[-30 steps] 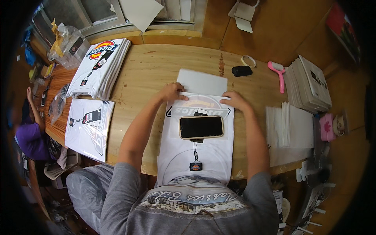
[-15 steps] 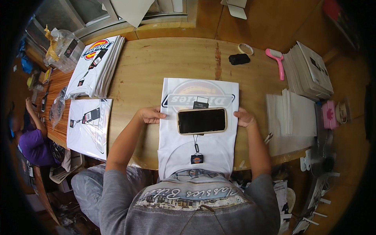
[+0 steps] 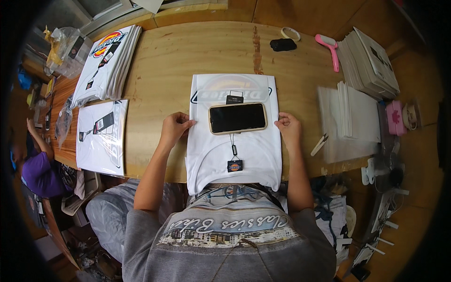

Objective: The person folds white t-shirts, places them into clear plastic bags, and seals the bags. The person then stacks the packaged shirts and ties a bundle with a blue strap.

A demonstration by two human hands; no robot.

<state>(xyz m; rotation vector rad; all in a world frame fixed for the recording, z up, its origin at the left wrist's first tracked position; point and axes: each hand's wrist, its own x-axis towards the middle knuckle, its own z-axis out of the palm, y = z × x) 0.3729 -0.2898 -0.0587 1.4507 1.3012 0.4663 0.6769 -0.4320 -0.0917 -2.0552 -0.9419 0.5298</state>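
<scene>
A folded white T-shirt [image 3: 202, 155] lies on the table in front of me, its collar end reaching over the near edge. On top of it rests a phone [image 3: 238, 118] with a dark screen and a pale case. A black hang tag [image 3: 235, 165] on a cord shows below the phone, and part of another black tag [image 3: 235, 99] sticks out above it. My left hand [image 3: 177, 128] pinches the shirt's left edge between thumb and fingers. At the opposite edge, my right hand [image 3: 289, 127] also has its thumb and fingers closed on the fabric.
Folded white T-shirts [image 3: 105, 66] are stacked at the far left, with a bagged shirt [image 3: 101, 141] nearer. On the right are thread snips [image 3: 319, 144], clear plastic bags [image 3: 357, 117], a pink lint roller [image 3: 329, 47] and a stack of pale sheets [image 3: 369, 70]. A person in purple [image 3: 41, 174] sits left.
My view has tilted, so the table appears higher. Both hands have slid toward me along the shirt's sides, and their fingers now pinch its edges. The phone keeps its place on the shirt.
</scene>
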